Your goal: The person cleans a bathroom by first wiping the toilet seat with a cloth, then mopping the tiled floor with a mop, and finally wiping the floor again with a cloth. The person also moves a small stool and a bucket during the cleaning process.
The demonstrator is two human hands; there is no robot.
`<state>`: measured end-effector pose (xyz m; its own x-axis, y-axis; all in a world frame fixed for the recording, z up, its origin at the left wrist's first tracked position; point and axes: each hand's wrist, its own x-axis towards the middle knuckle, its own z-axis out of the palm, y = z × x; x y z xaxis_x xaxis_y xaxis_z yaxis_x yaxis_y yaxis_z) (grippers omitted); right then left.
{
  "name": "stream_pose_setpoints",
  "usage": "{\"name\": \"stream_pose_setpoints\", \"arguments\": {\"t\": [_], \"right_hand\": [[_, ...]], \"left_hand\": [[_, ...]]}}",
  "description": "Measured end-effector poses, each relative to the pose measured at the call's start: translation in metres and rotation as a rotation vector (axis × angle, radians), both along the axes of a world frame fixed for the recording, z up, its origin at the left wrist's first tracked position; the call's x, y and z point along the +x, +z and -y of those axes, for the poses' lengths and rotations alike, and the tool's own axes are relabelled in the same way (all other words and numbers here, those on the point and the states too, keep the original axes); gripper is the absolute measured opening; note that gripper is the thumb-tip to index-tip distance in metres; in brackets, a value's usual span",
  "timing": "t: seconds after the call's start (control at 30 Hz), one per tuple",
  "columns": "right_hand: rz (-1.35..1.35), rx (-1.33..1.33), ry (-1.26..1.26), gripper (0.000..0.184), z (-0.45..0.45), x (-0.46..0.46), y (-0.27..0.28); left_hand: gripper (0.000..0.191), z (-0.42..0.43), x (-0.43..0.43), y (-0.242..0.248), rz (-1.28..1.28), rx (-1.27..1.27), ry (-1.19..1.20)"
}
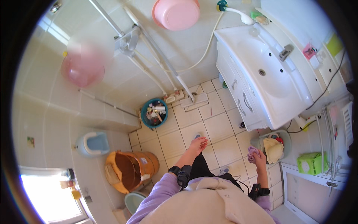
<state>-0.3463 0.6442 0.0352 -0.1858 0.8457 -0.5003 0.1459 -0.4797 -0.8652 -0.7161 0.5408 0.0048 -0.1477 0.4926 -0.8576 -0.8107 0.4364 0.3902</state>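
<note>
My right hand (260, 161) grips a bunched purple cloth (252, 154). It is held at the near side of a grey-green laundry bin (256, 142), in which a cream cloth (272, 149) and a red item lie. My left hand (198, 145) holds nothing, its fingers loosely curved and apart, above the tiled floor (195, 126). Both wrists carry black strapped devices.
A white washbasin cabinet (229, 78) stands ahead right. Against the left wall are a blue-green basin (142, 112) of bottles and a wooden foot-soaking barrel (148, 165). A floor squeegee (193, 100) leans on the far wall. A door (310, 187) is at right.
</note>
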Motion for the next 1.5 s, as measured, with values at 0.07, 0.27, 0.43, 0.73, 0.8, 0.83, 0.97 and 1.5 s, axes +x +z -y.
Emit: {"name": "stream_pose_setpoints", "arguments": {"t": [0.07,0.27,0.43,0.73,0.8,0.83,0.97,1.5], "right_hand": [[0.045,0.032,-0.022,0.030,-0.012,-0.030,-0.001],[-0.048,-0.032,-0.030,0.031,-0.042,-0.140,0.015],[-0.035,-0.071,-0.045,0.029,-0.048,-0.194,0.026],[0.063,-0.048,-0.067,0.029,-0.074,-0.197,0.013],[0.056,-0.048,-0.045,0.030,-0.079,-0.200,0.008],[0.031,-0.058,-0.050,0.029,-0.081,-0.201,0.004],[0.020,-0.067,-0.029,0.028,-0.085,-0.196,-0.021],[0.084,-0.315,-0.258,0.030,-0.032,-0.235,-0.075]], "left_hand": [[0.022,-0.025,-0.054,-0.003,-0.006,0.008,0.032],[0.022,-0.072,-0.203,0.003,-0.128,0.053,0.169],[0.022,-0.113,-0.275,0.018,-0.155,-0.008,0.177],[0.032,-0.124,-0.282,0.014,-0.002,-0.077,0.266],[0.033,-0.125,-0.285,0.015,-0.057,-0.096,0.255],[0.033,-0.127,-0.287,0.016,-0.072,-0.119,0.257],[0.032,-0.139,-0.297,0.015,-0.110,-0.110,0.248],[0.026,-0.256,-0.410,-0.055,-0.508,-0.045,0.117]]}}
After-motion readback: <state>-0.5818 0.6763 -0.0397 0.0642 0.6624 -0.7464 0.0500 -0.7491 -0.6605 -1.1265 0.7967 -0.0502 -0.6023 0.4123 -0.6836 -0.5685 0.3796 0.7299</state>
